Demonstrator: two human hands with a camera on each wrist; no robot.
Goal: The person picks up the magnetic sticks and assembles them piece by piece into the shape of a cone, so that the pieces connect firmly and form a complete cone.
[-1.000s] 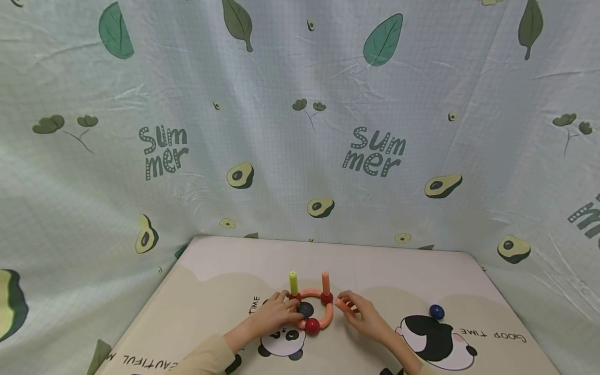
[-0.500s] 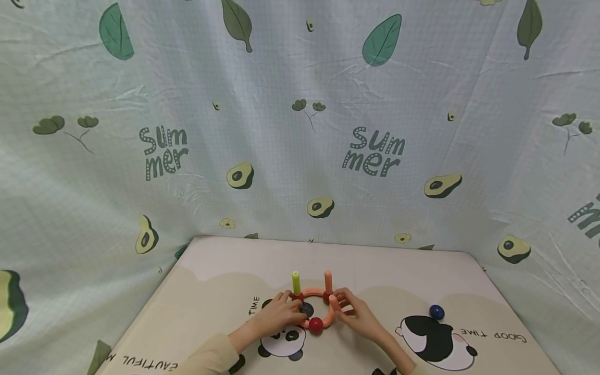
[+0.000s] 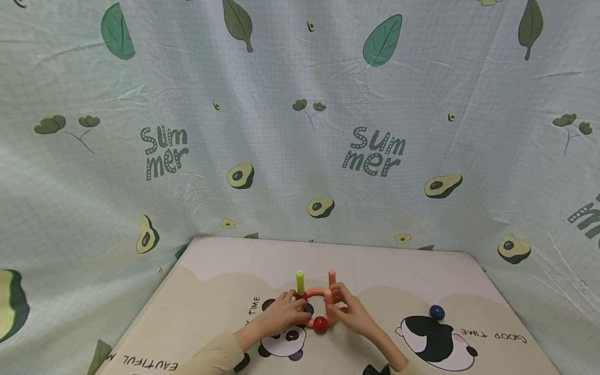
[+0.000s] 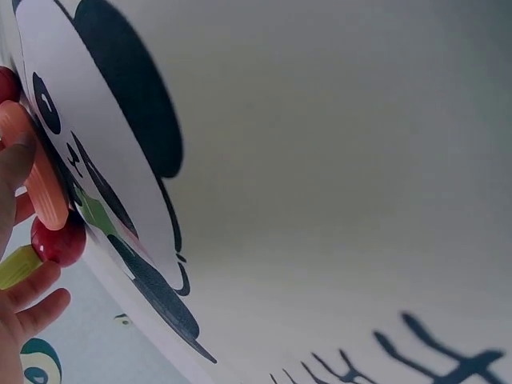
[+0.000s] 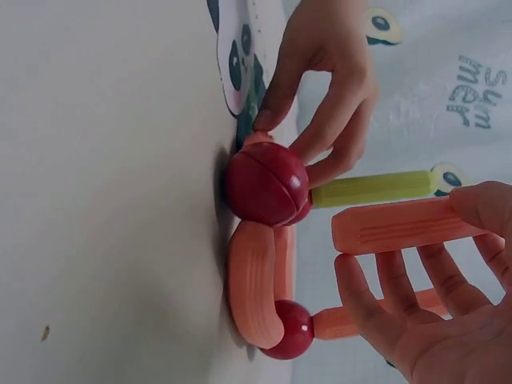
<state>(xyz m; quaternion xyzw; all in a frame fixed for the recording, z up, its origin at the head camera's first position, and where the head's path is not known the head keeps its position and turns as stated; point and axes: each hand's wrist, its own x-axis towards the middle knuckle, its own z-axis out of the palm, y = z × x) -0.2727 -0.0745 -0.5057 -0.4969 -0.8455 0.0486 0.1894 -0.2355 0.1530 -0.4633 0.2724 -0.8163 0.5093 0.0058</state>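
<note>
In the head view my left hand [image 3: 281, 316] is at the left side of a ring of curved orange rods joined by red balls. Its thumb and fingers pinch one curved orange rod [image 4: 40, 172], beside a red ball [image 4: 60, 240]. A yellow-green rod [image 3: 300, 283] and an orange rod [image 3: 332, 277] stand upright from the two far balls. My right hand [image 3: 353, 312] holds a loose straight orange rod [image 5: 408, 224] between thumb and fingers. In the right wrist view that rod is apart from the near red ball [image 5: 268, 184] and from the right curved rod [image 5: 254, 280].
A dark blue ball [image 3: 437, 312] lies to the right, above a printed dog on the tablecloth [image 3: 398, 276]. A printed curtain [image 3: 281, 130] hangs behind the table's far edge.
The ring has shifted slightly right together with my left hand. My right hand has turned the straight orange rod upright and brought it over the ring's right side.
</note>
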